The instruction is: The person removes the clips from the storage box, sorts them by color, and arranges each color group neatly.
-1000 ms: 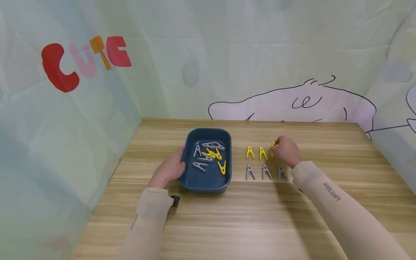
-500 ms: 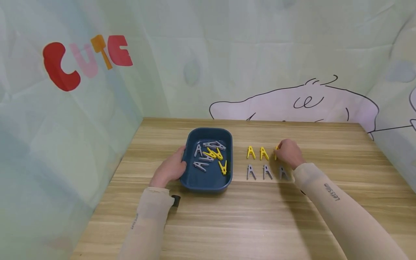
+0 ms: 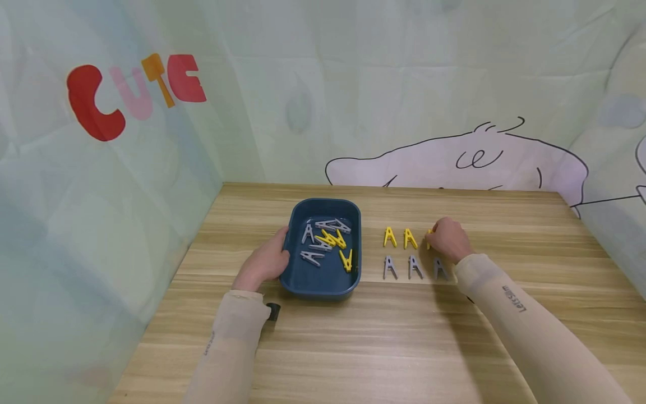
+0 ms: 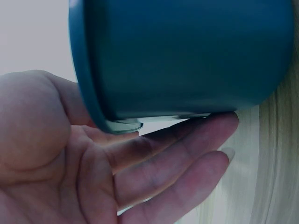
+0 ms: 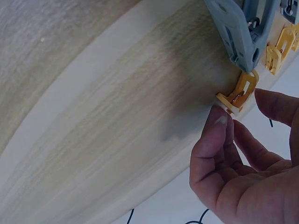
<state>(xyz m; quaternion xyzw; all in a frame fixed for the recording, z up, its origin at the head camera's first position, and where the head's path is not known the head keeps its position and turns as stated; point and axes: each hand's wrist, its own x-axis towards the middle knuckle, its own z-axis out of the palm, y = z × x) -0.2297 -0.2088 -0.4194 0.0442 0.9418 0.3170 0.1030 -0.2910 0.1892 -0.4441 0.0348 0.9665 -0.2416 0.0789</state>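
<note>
A dark blue tray [image 3: 295, 280] holds several grey and yellow clothespins [image 3: 327, 240]. My left hand [image 3: 262, 262] rests against the tray's left wall; in the left wrist view its straight fingers [image 4: 187, 149] lie along the tray [image 4: 187, 56]. To the right of the tray, two yellow clothespins [image 3: 389, 237] stand in a row, with three grey clothespins [image 3: 414, 267] in a row in front. My right hand [image 3: 448, 239] is at the right end of the yellow row. Its thumb [image 5: 212, 135] and forefinger bracket a third yellow clothespin [image 5: 240, 91] lying on the table.
The wooden table [image 3: 373, 342] is walled by a pale printed cloth backdrop [image 3: 353, 101] at the back and both sides. A small black object [image 3: 272, 312] sits by my left wrist. Bare wood lies in front of the tray and the rows.
My right hand has lowered the third yellow clothespin to the table at the end of the yellow row and then stayed there. The left hand and the tray have not moved.
</note>
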